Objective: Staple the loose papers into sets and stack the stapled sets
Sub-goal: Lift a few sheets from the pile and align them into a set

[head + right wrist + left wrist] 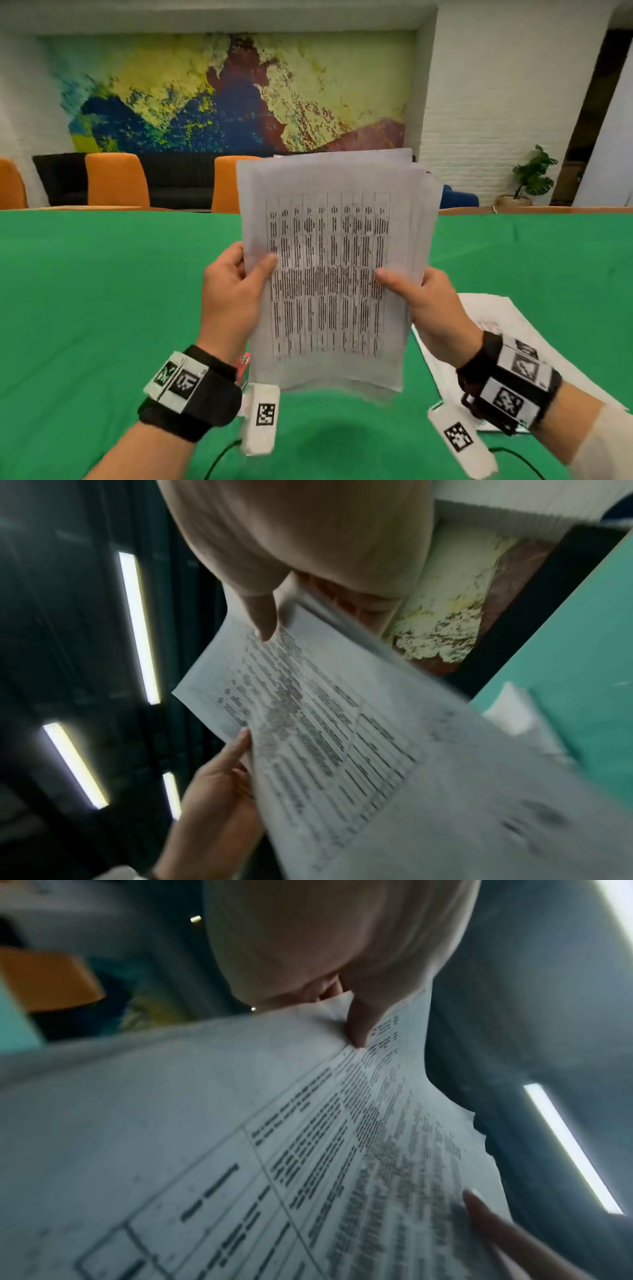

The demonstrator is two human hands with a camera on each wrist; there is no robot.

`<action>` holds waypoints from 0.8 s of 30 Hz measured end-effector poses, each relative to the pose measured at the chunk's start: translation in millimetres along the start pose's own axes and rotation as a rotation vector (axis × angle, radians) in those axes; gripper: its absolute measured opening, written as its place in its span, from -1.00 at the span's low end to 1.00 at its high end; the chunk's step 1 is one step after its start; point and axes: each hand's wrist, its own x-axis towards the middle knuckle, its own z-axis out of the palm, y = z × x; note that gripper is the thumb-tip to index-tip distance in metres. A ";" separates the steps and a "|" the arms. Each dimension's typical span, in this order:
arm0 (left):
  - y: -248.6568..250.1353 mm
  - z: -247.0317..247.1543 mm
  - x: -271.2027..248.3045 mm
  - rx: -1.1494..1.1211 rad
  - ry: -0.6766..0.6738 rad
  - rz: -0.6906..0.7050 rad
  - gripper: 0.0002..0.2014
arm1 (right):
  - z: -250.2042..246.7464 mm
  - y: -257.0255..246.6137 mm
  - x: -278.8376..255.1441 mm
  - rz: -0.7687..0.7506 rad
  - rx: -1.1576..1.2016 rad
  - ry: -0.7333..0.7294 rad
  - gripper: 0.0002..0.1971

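Green cloth covers the bench (102, 308) beneath upright papers (329, 267) gripped by left hand (233, 294) and right hand (428, 308), another pile (496, 318) lying right — left wrist: thumb (359, 1026) pinches the sheet — right wrist: thumb (263, 615) pinches too.

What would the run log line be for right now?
stage: aligning sheets | left hand: grips loose papers | right hand: grips same papers | papers: upright above green table | stapling: not yet
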 end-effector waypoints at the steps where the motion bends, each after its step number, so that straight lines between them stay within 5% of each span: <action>1: 8.7 1.0 5.5 0.010 -0.019 0.038 -0.85 | 3.3 -8.8 5.6 -0.021 0.047 0.012 -0.59; 6: 26.8 -0.5 27.0 -0.084 -0.060 0.109 -0.74 | 11.5 -32.3 29.5 -0.106 0.088 0.015 -0.53; 15: -18.7 -2.5 -18.7 0.040 -0.075 -0.036 -0.67 | 21.1 16.7 16.5 0.003 -0.099 -0.001 -0.78; 20: 24.2 7.1 19.9 0.099 -0.050 0.137 -0.67 | 29.3 -30.0 42.9 -0.139 0.018 0.000 -0.73; 24: 17.1 -2.8 22.5 0.110 -0.041 0.096 -0.60 | 24.7 -21.8 48.1 -0.153 0.005 0.023 -0.60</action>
